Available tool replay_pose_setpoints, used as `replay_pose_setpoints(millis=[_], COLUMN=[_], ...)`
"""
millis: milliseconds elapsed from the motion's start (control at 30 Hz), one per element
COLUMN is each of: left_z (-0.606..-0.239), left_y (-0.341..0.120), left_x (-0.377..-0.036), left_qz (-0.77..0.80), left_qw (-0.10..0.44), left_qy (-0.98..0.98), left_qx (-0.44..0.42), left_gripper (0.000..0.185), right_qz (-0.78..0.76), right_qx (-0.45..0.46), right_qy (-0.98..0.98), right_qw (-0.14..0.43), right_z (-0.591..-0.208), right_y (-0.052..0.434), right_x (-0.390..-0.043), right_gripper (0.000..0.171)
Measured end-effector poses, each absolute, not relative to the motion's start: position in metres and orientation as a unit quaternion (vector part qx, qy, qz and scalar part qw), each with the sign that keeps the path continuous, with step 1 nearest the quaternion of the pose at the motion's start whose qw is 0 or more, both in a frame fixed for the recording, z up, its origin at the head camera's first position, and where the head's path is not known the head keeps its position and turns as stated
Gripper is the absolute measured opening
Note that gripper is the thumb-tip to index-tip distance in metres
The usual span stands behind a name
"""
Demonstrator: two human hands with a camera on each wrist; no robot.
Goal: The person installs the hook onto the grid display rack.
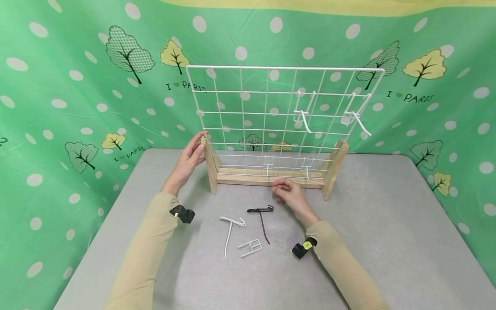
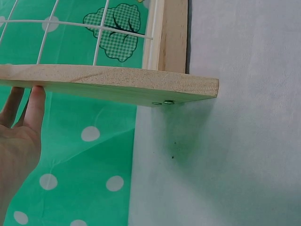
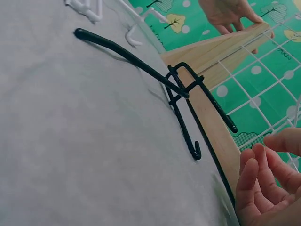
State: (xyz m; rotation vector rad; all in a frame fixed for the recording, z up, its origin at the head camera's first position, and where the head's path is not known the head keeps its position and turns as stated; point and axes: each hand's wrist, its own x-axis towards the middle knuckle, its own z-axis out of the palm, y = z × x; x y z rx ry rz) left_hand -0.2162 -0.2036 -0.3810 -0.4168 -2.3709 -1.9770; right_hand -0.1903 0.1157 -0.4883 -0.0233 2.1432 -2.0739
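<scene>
A white wire grid [image 1: 253, 103] stands upright in a wooden base [image 1: 244, 176] on the grey table. My left hand [image 1: 190, 157] rests with straight fingers against the base's left wooden upright [image 1: 211, 168]; the left wrist view shows its fingers [image 2: 35, 106] touching that wooden piece [image 2: 108, 82]. My right hand [image 1: 286, 189] lies on the table just in front of the base, fingers loosely curled and holding nothing, as its fingers [image 3: 256, 181] show in the right wrist view. A black wire hook [image 1: 261, 215] lies just left of this hand, close up as the black hook [image 3: 183, 89].
Two white hooks [image 1: 231, 228] [image 1: 251, 247] lie loose on the table [image 1: 387, 224] near the black one. Two long white hooks [image 1: 304, 114] [image 1: 356, 116] hang on the grid's upper right, and two small ones [image 1: 268, 165] [image 1: 307, 165] on its bottom row. A green patterned cloth [image 1: 77, 86] surrounds the table.
</scene>
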Motion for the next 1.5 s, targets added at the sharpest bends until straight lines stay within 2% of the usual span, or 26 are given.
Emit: replay_pose_setpoints(millis=[300,533,800,933,1200,1500], left_z=[-0.383,-0.404,-0.407,-0.407,-0.381,-0.381], left_y=[-0.205,-0.214,-0.214,-0.214,-0.205,-0.205], left_x=[-0.217,-0.232,-0.234,-0.233,-0.215,-0.215], left_qz=[-0.636,-0.645,-0.639,-0.637,-0.64,-0.637], left_qw=[0.012,0.016,0.027,0.026,0.01,0.011], left_qy=[-0.76,-0.752,-0.756,-0.758,-0.757,-0.759], left_qx=[-0.134,-0.133,-0.138,-0.138,-0.134,-0.133], left_gripper=[0.048,0.049,0.05,0.05,0.048,0.048], right_qz=[-0.667,-0.661,-0.658,-0.652,-0.628,-0.625], right_qx=[-0.03,-0.045,-0.065,-0.076,-0.113,-0.114], right_qy=[0.738,0.742,0.738,0.74,0.743,0.743], right_qw=[0.098,0.108,0.136,0.149,0.201,0.21], right_z=[-0.493,-0.493,-0.494,-0.493,-0.488,-0.492], right_y=[0.122,0.127,0.132,0.134,0.137,0.132], right_x=[-0.178,-0.17,-0.159,-0.155,-0.146,-0.145], right_gripper=[0.019,0.018,0.017,0.015,0.017,0.024])
